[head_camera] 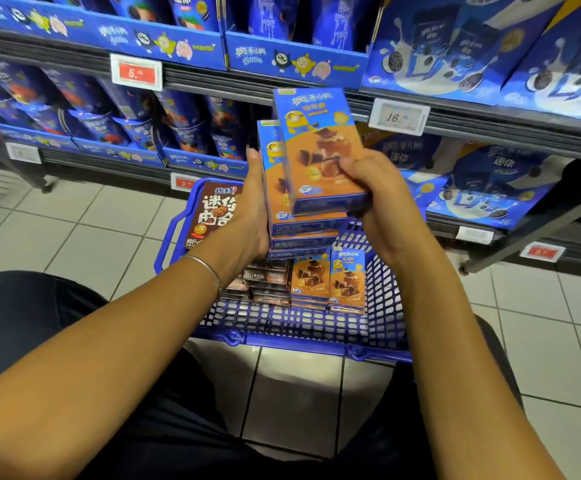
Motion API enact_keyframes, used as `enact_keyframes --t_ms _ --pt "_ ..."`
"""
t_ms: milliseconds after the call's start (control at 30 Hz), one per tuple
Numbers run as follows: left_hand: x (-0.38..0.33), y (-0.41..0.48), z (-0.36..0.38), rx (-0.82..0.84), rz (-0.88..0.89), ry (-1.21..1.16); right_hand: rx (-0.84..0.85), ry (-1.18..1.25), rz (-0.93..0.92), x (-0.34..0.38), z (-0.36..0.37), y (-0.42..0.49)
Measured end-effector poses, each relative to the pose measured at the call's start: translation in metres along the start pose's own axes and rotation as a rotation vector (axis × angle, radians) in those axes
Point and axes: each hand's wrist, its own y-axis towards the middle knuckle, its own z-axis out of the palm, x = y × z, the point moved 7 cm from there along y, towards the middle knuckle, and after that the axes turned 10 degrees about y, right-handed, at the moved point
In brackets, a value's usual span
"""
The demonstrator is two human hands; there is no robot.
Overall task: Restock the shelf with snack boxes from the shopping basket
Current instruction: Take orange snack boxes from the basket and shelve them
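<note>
Both bare forearms reach forward and angle inward. The left hand (pixel 252 209) clasps the left side of a stack of orange-and-blue cardboard snack boxes (pixel 277 195); the right hand (pixel 379 199) curls its fingers (pixel 348 167) round the lower right corner of the front box (pixel 320 150).

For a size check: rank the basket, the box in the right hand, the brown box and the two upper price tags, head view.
1. basket
2. box in the right hand, near the camera
3. brown box, partly hidden
4. red price tag and white price tag look alike
</note>
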Motion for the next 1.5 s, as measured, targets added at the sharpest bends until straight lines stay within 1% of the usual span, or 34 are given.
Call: enact_keyframes --t_ms 167,333,467,567,700,833,900,1000,1100,1200,1300,1500 --pt "-0.003 0.008 0.005 0.076 0.015 -0.03 0.048 -0.028 0.126 -0.022 0.01 0.007" --pt "-0.016 0.019 0.001 0.12 0.039 -0.043 0.082 0.029 0.157 -0.019 0.021 0.024" --pt "-0.035 0.026 -0.018 0.161 0.069 -0.003 0.06 0.071 0.178 -0.012 0.028 0.042" --pt "-0.05 0.02 -0.036 0.13 0.041 0.055 0.031 0.095 0.2 -0.005 0.039 0.052" --pt "-0.082 -0.008 -0.033 0.144 0.036 0.046 0.056 0.117 0.233 0.03 0.07 0.051" --pt "-0.137 -0.062 -0.008 0.157 -0.038 0.067 0.119 0.122 0.265 0.101 0.108 0.03" --pt "-0.167 -0.097 0.012 0.194 -0.074 0.019 0.147 0.129 0.289 0.143 0.129 0.015" --pt "-0.219 -0.152 0.041 0.157 -0.081 -0.044 0.226 0.063 0.308 0.216 0.168 -0.009" --pt "-0.276 -0.206 0.074 0.143 -0.096 -0.081 0.223 0.001 0.283 0.303 0.208 -0.029" --pt "-0.344 -0.27 0.114 0.162 -0.044 -0.092 0.215 -0.021 0.24 0.393 0.245 -0.049" --pt "-0.408 -0.334 0.157 0.234 0.052 -0.102 0.202 -0.062 0.183 0.474 0.277 -0.071" --pt "-0.487 -0.412 0.214 0.32 0.094 -0.148 0.208 -0.117 0.06 0.591 0.319 -0.103"
